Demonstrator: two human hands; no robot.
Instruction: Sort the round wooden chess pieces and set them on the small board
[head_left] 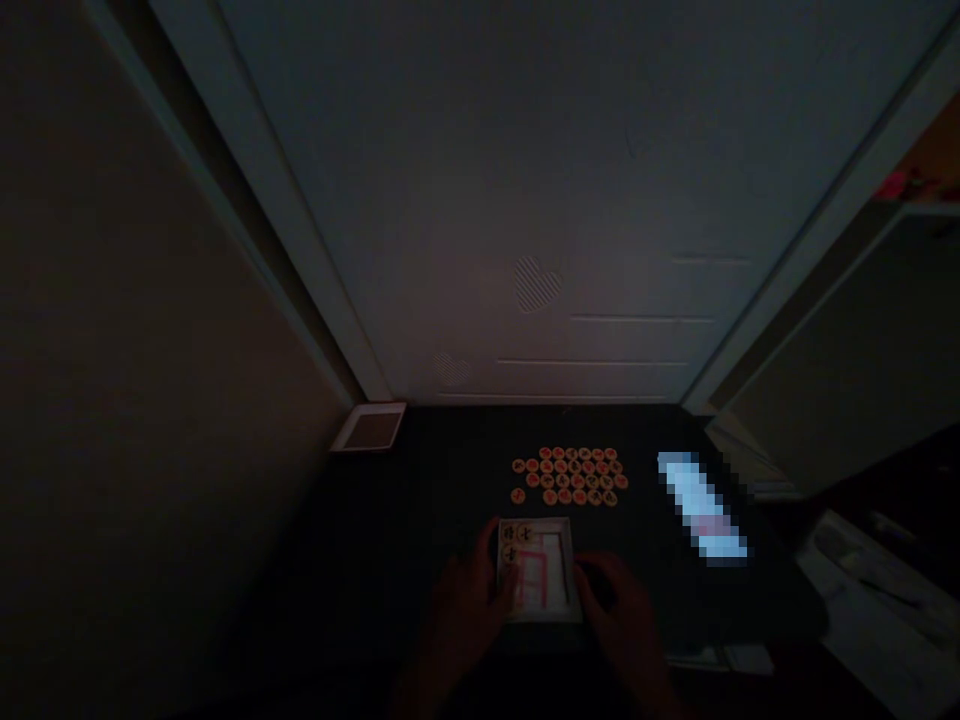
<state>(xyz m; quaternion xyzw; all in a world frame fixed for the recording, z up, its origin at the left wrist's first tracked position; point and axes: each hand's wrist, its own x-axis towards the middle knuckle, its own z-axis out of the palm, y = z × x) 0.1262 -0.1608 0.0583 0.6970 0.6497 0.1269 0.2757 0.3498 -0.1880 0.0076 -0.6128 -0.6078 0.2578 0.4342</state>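
Note:
A shallow white box [556,575] is held low in front of me, with a pink pattern showing on its inside. Several xiangqi pieces with black characters [517,534] lie in its upper left corner. My left hand [476,590] is closed around the box's left side, its thumb over the lower left part. On the right side, my right hand [611,590] has its fingers curled against the edge; dimness hides some of them. Beyond the box, rows of round xiangqi pieces [574,467] lie face up on the dark table, one piece [517,496] slightly apart at the left.
At the table's [420,480] far left corner lies a shallow tray or box lid [371,430] with a pale rim. A bright, pixelated oblong [701,505] is to the right. A pale door [480,200] with heart patterns stands behind. Papers [877,600] lie at lower right.

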